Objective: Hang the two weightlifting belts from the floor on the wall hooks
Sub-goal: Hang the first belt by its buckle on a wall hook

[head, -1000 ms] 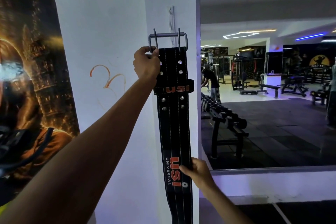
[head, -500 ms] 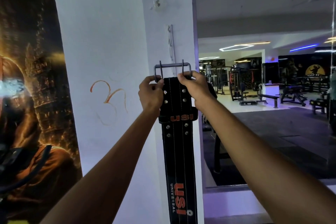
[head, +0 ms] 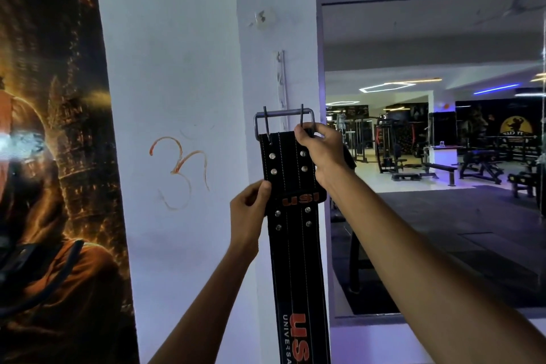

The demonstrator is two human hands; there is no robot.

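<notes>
A black weightlifting belt (head: 297,254) with orange USI lettering hangs straight down in front of the white pillar. Its grey metal buckle (head: 283,115) is at the top, just below a white strip of wall hooks (head: 281,80). My right hand (head: 320,154) grips the belt's top right corner by the buckle. My left hand (head: 249,210) pinches the belt's left edge lower down, beside the loop. Whether the buckle rests on a hook is unclear. No second belt is in view.
The white pillar (head: 177,68) carries an orange scribble. A dark poster (head: 50,156) covers the wall on the left. On the right a large mirror (head: 428,156) reflects the gym with benches and machines.
My left hand has slid from the buckle's top left corner down to the belt's left edge. My right hand came up from the belt's lower part to the buckle's right side.
</notes>
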